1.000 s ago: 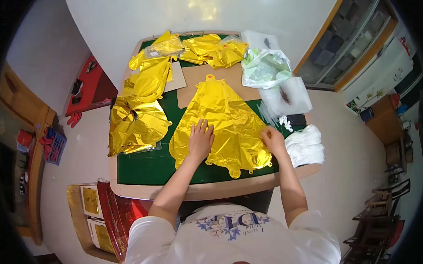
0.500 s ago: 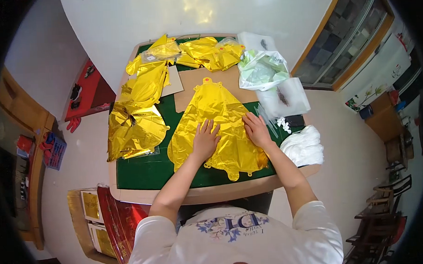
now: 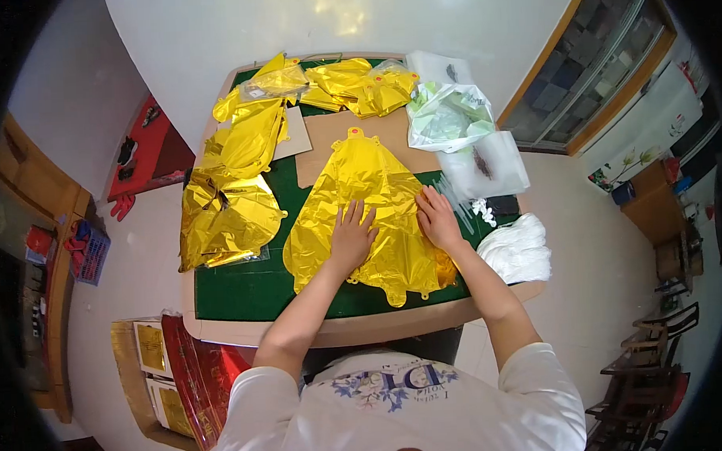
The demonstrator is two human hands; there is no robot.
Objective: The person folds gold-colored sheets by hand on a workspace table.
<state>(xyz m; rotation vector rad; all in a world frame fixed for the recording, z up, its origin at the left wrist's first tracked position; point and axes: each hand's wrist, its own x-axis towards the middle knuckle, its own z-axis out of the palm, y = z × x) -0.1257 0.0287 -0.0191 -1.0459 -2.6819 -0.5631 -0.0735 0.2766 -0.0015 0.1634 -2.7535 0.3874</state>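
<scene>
A flat gold foil balloon, wide at the near end and narrow at the far end, lies in front of me. Small tabs stick out along its edges, and a red dot marks the far tip. My left hand rests on its left middle with fingers spread. On its right edge lies my right hand, fingers stretched out. Both palms face down on the foil, and neither hand grips anything. Beneath the balloon's far part is a brown cardboard sheet.
More gold foil balloons are piled along the table's left and far sides. At the right are a plastic bag, a white bundle of string, clear sticks and a black item. A cardboard box stands on the floor.
Both hands stay almost in place on the foil balloon. The whole view has shifted slightly.
</scene>
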